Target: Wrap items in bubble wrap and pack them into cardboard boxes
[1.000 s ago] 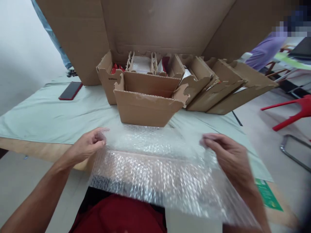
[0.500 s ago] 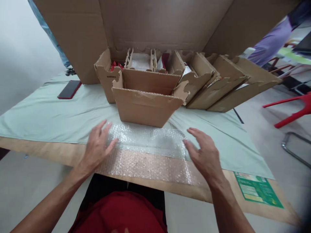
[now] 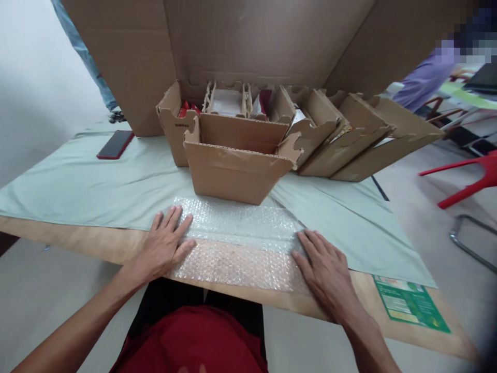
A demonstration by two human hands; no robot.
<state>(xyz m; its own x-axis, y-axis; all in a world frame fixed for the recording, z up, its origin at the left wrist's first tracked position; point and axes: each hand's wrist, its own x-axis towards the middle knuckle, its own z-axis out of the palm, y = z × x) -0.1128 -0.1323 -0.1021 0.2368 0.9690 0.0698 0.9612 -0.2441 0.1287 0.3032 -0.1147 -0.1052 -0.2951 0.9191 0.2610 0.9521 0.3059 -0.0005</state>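
Note:
A clear sheet of bubble wrap (image 3: pixel 240 243) lies flat across the near edge of the table, partly over the pale green cloth and partly over the brown board. My left hand (image 3: pixel 166 243) rests on its left end, fingers stretched and slightly spread. On the right end lies my right hand (image 3: pixel 322 264), palm down with the fingers extended. Neither hand grips anything. Just beyond the wrap stands an open cardboard box (image 3: pixel 236 171), whose inside bottom is hidden from me.
Behind it, several cardboard bins (image 3: pixel 310 119) hold red and white items. Tall cardboard panels (image 3: pixel 252 41) rise at the back. A phone (image 3: pixel 115 144) lies at left on the green cloth (image 3: pixel 77 191). A red chair (image 3: pixel 466 178) and a person in purple (image 3: pixel 421 83) are at right.
Both hands have come down onto the bubble wrap, moving toward me. The sheet lies flatter now. The camera view has shifted slightly.

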